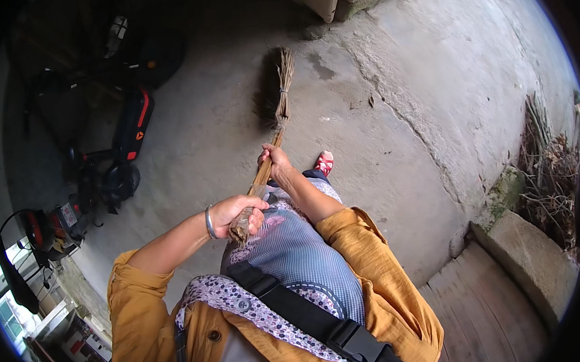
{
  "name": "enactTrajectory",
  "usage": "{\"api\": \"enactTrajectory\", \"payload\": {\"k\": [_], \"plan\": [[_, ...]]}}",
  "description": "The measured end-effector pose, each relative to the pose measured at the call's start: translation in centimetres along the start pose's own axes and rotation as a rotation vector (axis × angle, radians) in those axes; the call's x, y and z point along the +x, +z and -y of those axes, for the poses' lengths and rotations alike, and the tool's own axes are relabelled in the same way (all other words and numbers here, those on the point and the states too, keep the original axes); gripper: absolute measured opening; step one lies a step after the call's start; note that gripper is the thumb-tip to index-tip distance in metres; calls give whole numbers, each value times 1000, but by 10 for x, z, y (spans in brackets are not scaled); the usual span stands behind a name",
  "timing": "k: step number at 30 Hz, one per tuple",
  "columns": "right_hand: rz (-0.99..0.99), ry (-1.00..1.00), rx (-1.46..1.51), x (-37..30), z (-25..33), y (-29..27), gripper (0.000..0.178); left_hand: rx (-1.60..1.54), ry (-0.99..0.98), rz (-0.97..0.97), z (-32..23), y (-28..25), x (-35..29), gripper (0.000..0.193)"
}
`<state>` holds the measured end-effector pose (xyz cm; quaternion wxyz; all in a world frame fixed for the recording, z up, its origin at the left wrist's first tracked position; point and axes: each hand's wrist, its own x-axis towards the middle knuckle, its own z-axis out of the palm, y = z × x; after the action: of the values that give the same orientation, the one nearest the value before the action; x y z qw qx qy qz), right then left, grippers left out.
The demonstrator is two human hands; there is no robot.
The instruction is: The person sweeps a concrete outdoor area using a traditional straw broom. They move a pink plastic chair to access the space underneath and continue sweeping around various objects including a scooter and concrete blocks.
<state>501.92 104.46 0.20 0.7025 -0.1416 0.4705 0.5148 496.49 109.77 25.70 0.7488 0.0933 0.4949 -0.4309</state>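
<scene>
A long straw broom (283,94) stretches away from me, its bound bristle head pointing to the far side over the concrete floor. My left hand (238,214) is wrapped round the near end of its handle and wears a metal bangle at the wrist. Farther up the handle, my right hand (276,163) is closed round it too. The bristles seem to be at or just above the floor; I cannot tell which. A dark shadow lies along the left of the bristles.
A black and red scooter (134,128) stands on the left, with a red and black machine (41,229) nearer to me. To the right are a low stone kerb (531,262), a heap of dry twigs (549,170) and wooden planks (488,312). A crack runs through the concrete floor (406,122).
</scene>
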Motion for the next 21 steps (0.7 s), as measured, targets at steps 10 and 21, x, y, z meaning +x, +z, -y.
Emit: {"api": "enactTrajectory", "payload": {"k": [10,21], "plan": [[-163,-330,-12,-37,57,33,10,33,141,160,-15,5,-3,15],[110,-122,45,-4,56,58,18,293,222,-154,-26,46,9,11]]}}
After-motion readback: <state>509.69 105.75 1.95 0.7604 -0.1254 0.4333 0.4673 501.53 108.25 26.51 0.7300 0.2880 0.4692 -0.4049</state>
